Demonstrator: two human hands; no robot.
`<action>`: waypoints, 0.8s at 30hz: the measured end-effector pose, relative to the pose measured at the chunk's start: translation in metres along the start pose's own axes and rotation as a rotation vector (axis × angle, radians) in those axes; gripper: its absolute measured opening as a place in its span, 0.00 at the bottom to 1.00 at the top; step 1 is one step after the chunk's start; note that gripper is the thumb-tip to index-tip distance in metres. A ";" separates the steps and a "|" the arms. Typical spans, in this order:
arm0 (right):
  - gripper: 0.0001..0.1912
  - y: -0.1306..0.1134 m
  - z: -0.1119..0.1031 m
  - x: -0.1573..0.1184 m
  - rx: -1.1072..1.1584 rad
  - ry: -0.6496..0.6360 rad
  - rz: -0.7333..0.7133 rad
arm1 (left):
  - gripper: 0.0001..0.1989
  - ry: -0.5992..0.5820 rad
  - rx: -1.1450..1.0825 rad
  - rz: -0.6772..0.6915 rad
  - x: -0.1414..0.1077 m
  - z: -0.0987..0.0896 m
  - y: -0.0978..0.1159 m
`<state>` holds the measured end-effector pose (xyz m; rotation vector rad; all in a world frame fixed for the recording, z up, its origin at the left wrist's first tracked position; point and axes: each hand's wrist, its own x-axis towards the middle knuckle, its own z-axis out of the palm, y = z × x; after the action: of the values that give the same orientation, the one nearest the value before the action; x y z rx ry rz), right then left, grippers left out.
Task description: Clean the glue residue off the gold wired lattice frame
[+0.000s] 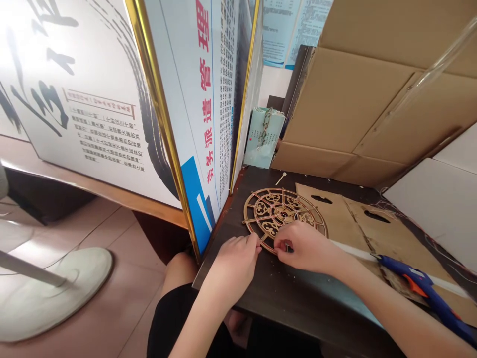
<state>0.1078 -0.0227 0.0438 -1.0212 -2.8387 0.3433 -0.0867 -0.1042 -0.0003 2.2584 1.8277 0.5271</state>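
Observation:
A round openwork disc (270, 226) with brown rings, spokes and scroll cutouts lies flat on the dark table (268, 293). Thin reddish lines run along its rings. At the near left rim, my left hand (235, 261) has its fingers pinched together. My right hand (303, 247) reaches over the near right part of the disc, thumb and index finger curled into a pinch at the rim. Whatever sits between the fingertips of either hand is too small to make out. Right of my right forearm rests a blue glue gun (419, 278) with an orange trigger.
Flattened cardboard (343, 223) with cut handholes lies under the glue gun. Thin wires or threads (391, 206) trail beside a white box (439, 199). A small white stick (280, 178) lies behind the disc. Gold-edged panels (164, 124) border the left; a large carton (357, 99) stands behind.

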 end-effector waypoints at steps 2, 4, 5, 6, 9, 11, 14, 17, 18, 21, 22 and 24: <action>0.12 -0.006 -0.002 0.004 -0.094 -0.049 0.013 | 0.12 -0.009 0.010 -0.005 0.000 0.000 0.001; 0.17 -0.013 -0.004 0.008 -0.190 -0.099 0.029 | 0.13 -0.013 0.015 -0.011 0.000 -0.001 0.002; 0.18 -0.017 -0.006 0.010 -0.232 -0.122 0.038 | 0.13 -0.013 0.015 -0.014 0.000 -0.001 0.002; 0.19 -0.020 -0.007 0.012 -0.271 -0.144 0.046 | 0.14 -0.014 0.014 -0.016 0.000 -0.002 0.002; 0.19 -0.029 -0.009 0.016 -0.357 -0.203 0.072 | 0.13 -0.017 0.003 -0.021 0.000 -0.003 0.002; 0.18 -0.032 -0.009 0.017 -0.393 -0.230 0.087 | 0.12 -0.022 -0.004 -0.024 0.000 -0.004 0.002; 0.17 -0.034 -0.008 0.017 -0.423 -0.249 0.097 | 0.10 -0.033 -0.013 -0.031 0.000 -0.005 0.002; 0.14 -0.035 -0.008 0.016 -0.434 -0.256 0.094 | 0.09 -0.041 -0.026 -0.039 0.000 -0.006 0.002; 0.12 -0.036 -0.009 0.015 -0.433 -0.256 0.089 | 0.09 -0.043 -0.031 -0.041 0.000 -0.006 0.003; 0.07 -0.037 -0.010 0.013 -0.419 -0.241 0.070 | 0.09 -0.053 -0.040 -0.051 0.000 -0.007 0.004; 0.08 -0.037 -0.009 0.013 -0.414 -0.234 0.064 | 0.09 -0.057 -0.042 -0.055 -0.001 -0.008 0.004; 0.10 -0.036 -0.006 0.012 -0.406 -0.218 0.054 | 0.09 -0.059 -0.049 -0.063 -0.001 -0.007 0.005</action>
<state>0.0770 -0.0412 0.0586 -1.1942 -3.1619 -0.1380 -0.0853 -0.1067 0.0080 2.1538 1.8305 0.4841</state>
